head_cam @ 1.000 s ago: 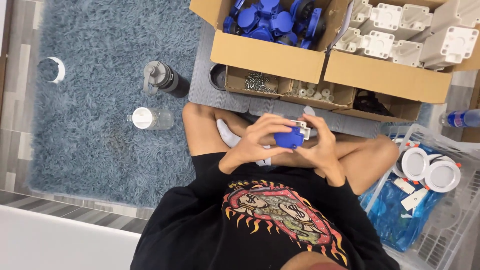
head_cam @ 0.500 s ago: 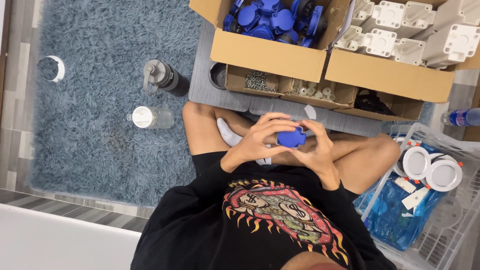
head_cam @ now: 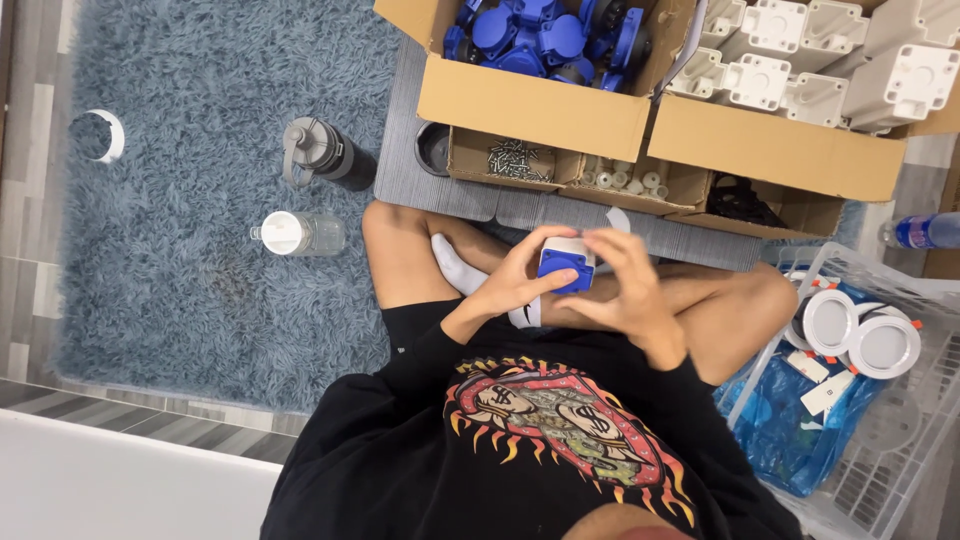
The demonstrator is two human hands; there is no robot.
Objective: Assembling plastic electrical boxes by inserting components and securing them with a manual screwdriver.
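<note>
Now both hands meet over the lap: left hand [head_cam: 505,290] cups the blue socket [head_cam: 566,270] from its side, right hand [head_cam: 625,290] curls over it, fingers [head_cam: 610,245] pressed on its top edge. Just beyond the fingers runs the grey mat [head_cam: 440,190] edge, with boxes [head_cam: 540,105] crowding it. Leftward, open rug [head_cam: 170,250], two bottles [head_cam: 300,232] well apart. Rightward, a basket [head_cam: 890,440] stands near.

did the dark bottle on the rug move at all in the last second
No. The dark bottle lies in the same spot on the rug, just above the clear bottle and left of the grey mat.
</note>
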